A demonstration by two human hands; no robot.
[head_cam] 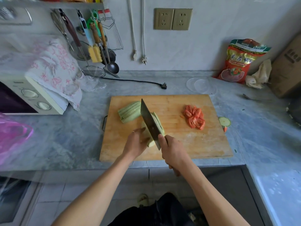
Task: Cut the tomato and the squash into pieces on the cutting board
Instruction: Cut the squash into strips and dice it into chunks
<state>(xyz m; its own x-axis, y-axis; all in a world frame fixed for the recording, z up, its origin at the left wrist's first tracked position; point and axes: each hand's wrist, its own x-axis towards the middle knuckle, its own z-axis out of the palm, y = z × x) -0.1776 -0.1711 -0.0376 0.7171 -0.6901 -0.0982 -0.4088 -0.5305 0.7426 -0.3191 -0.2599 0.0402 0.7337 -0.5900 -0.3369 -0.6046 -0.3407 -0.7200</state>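
Observation:
A wooden cutting board (179, 144) lies on the grey counter. On its right part sits a pile of red tomato pieces (194, 117). At its left lies a pale green squash half cut into slices (129, 112). A second squash piece (158, 122) lies near the board's middle, with a cleaver (149, 123) standing in it. My right hand (172, 151) grips the cleaver's handle. My left hand (136, 141) holds the near end of that squash piece, fingers curled against it beside the blade.
A squash end slice (224, 121) lies on the counter right of the board. A toaster oven (31, 97) under a floral cloth stands at left, a pink bag (13, 136) nearer. A power plug (164, 86), clear lids (201, 85) and a red packet (239, 62) lie behind the board.

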